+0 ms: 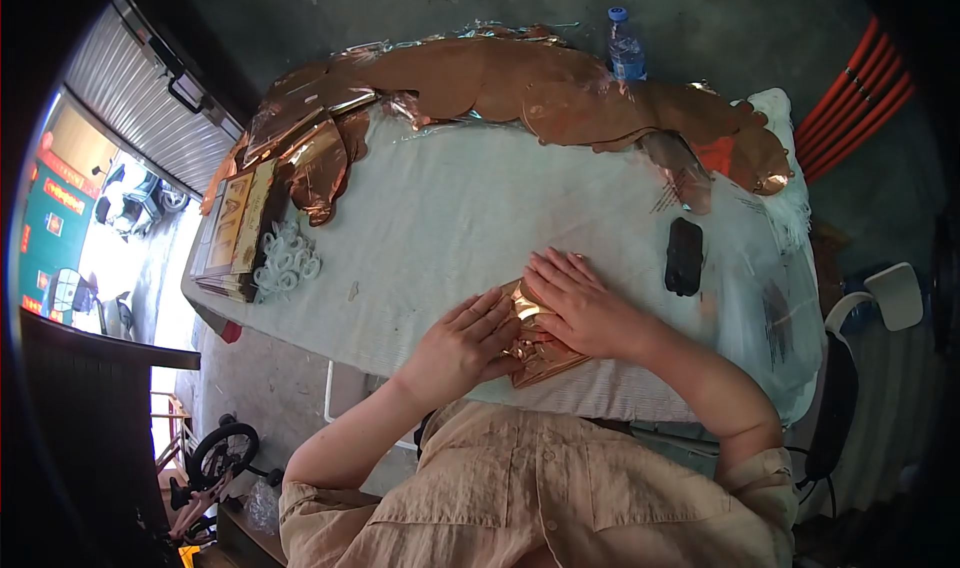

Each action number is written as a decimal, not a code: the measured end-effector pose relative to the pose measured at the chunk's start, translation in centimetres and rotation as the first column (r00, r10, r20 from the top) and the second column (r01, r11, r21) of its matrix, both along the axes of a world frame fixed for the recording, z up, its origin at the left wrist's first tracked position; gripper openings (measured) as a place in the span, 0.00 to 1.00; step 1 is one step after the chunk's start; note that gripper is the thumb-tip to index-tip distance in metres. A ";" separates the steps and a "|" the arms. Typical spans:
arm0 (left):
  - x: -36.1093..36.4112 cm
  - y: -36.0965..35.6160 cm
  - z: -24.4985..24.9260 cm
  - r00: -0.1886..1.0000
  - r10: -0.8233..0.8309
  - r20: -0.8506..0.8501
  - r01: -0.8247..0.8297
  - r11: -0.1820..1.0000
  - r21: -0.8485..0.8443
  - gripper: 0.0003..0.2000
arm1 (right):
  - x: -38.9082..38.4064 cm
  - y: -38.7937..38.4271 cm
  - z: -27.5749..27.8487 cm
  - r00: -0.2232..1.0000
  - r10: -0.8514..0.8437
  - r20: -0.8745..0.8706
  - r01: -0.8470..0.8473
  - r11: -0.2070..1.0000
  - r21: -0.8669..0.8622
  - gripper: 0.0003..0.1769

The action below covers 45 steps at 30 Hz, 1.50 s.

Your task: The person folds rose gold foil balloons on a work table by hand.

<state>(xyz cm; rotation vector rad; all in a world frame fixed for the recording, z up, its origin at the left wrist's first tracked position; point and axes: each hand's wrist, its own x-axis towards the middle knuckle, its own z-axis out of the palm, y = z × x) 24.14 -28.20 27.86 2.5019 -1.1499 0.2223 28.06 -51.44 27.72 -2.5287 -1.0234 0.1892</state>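
Note:
A folded piece of shiny copper-coloured foil (545, 358), which looks like a flat foil balloon, lies at the near edge of the table. My left hand (465, 343) rests on its left side, fingers stretched out and close together. Across its upper right part, my right hand (585, 308) lies flat with the fingers extended. Both palms press down on the foil and cover much of it. The strip between my hands is creased and reflects light.
Large copper foil sheets (480, 78) spread along the table's far edge, near a water bottle (626, 48). At left are a stack of printed packets (232, 223) and white rings (287, 258). A black case (684, 256) and clear plastic bags (765, 318) lie at right.

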 end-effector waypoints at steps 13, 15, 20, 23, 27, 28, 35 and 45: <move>0.0 -0.1 0.2 0.999 -0.009 -0.046 0.006 0.998 -0.058 0.23 | -2.6 -0.5 -0.7 0.992 0.027 0.123 -0.015 0.995 -0.094 0.39; 0.0 0.0 0.2 0.998 -0.011 -0.066 0.008 0.999 -0.053 0.23 | -2.7 -0.4 -0.7 0.989 0.029 0.143 -0.013 0.993 -0.114 0.40; -0.1 0.6 1.2 0.990 -0.022 -0.138 0.009 0.995 -0.098 0.21 | -2.7 -0.3 -0.6 0.985 0.035 0.170 -0.013 0.991 -0.131 0.43; -0.4 1.9 2.0 0.958 -0.054 -0.282 0.013 0.989 -0.146 0.20 | -2.6 -0.4 -0.7 0.983 0.035 0.182 -0.012 0.992 -0.127 0.43; 0.6 3.6 1.6 0.783 -0.004 -0.622 -0.282 0.889 -0.361 0.16 | -2.7 -0.3 -0.6 0.988 0.023 0.156 -0.005 0.993 -0.116 0.43; 1.1 3.9 1.1 0.806 0.069 -0.587 -0.327 0.880 -0.345 0.14 | -2.6 -0.3 -0.6 0.988 0.016 0.156 0.001 0.994 -0.110 0.43; 2.5 2.6 1.1 0.979 -0.046 -0.197 -0.014 0.956 -0.294 0.10 | -2.6 -0.2 -0.7 0.990 0.020 0.140 -0.003 0.992 -0.123 0.43; 2.9 1.9 1.1 0.987 -0.059 -0.150 0.019 0.966 -0.259 0.10 | -2.7 -0.3 -1.0 0.985 0.007 0.170 0.008 0.996 -0.085 0.44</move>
